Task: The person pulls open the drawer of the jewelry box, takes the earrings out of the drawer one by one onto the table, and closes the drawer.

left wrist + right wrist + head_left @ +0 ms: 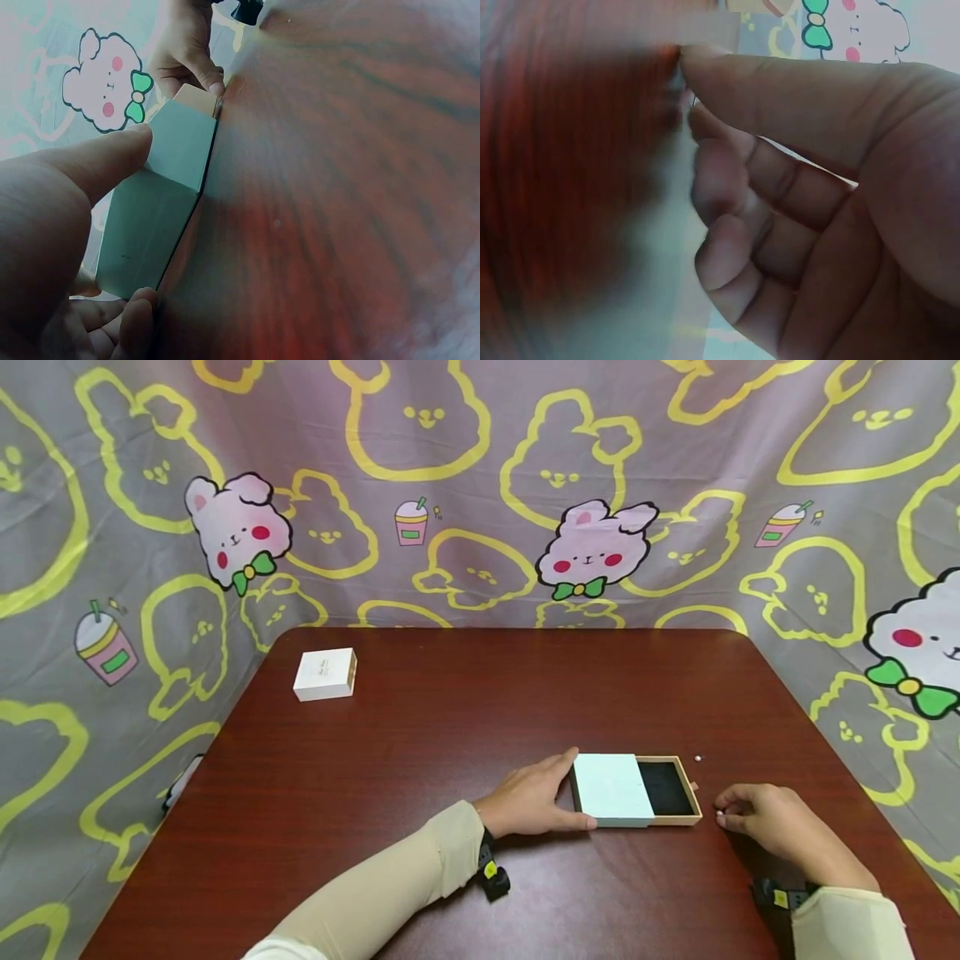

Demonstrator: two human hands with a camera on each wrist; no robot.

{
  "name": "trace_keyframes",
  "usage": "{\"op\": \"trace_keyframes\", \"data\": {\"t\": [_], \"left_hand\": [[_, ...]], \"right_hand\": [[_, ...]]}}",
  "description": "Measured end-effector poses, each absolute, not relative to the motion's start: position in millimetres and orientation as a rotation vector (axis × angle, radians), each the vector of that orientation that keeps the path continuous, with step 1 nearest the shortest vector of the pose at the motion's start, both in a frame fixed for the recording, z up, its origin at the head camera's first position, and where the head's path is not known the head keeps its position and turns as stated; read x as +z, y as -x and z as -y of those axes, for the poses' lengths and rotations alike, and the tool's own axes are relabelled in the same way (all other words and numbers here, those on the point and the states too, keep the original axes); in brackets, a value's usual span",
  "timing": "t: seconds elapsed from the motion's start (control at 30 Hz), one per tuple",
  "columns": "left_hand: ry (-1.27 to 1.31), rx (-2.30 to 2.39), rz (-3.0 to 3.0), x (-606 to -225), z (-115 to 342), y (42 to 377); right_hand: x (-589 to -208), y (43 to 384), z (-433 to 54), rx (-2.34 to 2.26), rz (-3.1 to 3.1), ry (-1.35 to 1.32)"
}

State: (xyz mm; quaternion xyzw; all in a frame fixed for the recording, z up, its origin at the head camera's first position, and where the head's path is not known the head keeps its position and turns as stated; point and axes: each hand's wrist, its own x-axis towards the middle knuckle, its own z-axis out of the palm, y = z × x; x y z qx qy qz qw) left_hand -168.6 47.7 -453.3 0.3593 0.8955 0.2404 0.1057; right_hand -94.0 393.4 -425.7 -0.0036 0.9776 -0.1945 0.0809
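A pale mint slide-out box (613, 788) lies on the table, its drawer (664, 787) pulled partway out to the right. Black lining covers the inside of the drawer, and a small ribbon tab sticks out of its end. My left hand (528, 795) holds the sleeve at its left end, thumb along the near side and fingers at the far corner. Right of the drawer, my right hand (772, 822) pinches a small white bead (720, 813) between thumb and index finger, low over the table. A thin pin-like line shows between those fingertips in the right wrist view.
Another tiny white bead (698, 758) lies on the table just beyond the drawer's far right corner. A white box (324, 674) sits at the far left of the brown table (465, 702). Patterned cloth (480, 485) hangs behind and along both sides.
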Motion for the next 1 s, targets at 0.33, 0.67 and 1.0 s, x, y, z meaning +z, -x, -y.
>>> {"op": "trace_keyframes", "data": {"t": [0.33,0.67,1.0], "left_hand": [[-1.055,0.717,-2.638,-455.1,-47.1,170.4],[-1.047,0.704,-2.650,-455.7,-46.8,170.1],[-1.046,0.706,-2.643,-455.5,-46.1,169.6]], "right_hand": [[-421.3,96.4,-396.3,-0.603,-2.935,-0.021],[-418.6,102.9,-393.8,-0.597,-2.915,-0.019],[-415.9,108.6,-386.7,-0.612,-2.938,0.041]]}}
